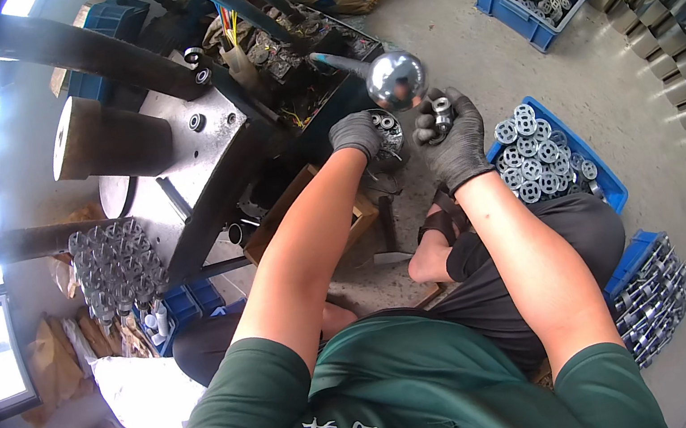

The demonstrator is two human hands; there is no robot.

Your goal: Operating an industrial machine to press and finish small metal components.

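Observation:
My gloved right hand (452, 141) is closed around a few small shiny ring bearings (442, 109), held just below a polished steel ball knob (396, 80) on a lever. To its left, my gloved left hand (355, 134) reaches to a round container (389, 159) with more ring bearings (386, 122) in it. The left fingers are mostly hidden at the container's side, so their grip does not show. Beside my right forearm stands a blue crate (616, 191) heaped with slotted metal discs (532, 151).
A dark press table (210, 177) with a thick cylinder (112, 136) and loose bearings (198, 121) stands on the left. Another disc-filled blue crate (531, 36) sits far right, near stacked metal tubes (647, 27). Shafted parts (652, 298) fill a crate by my right knee.

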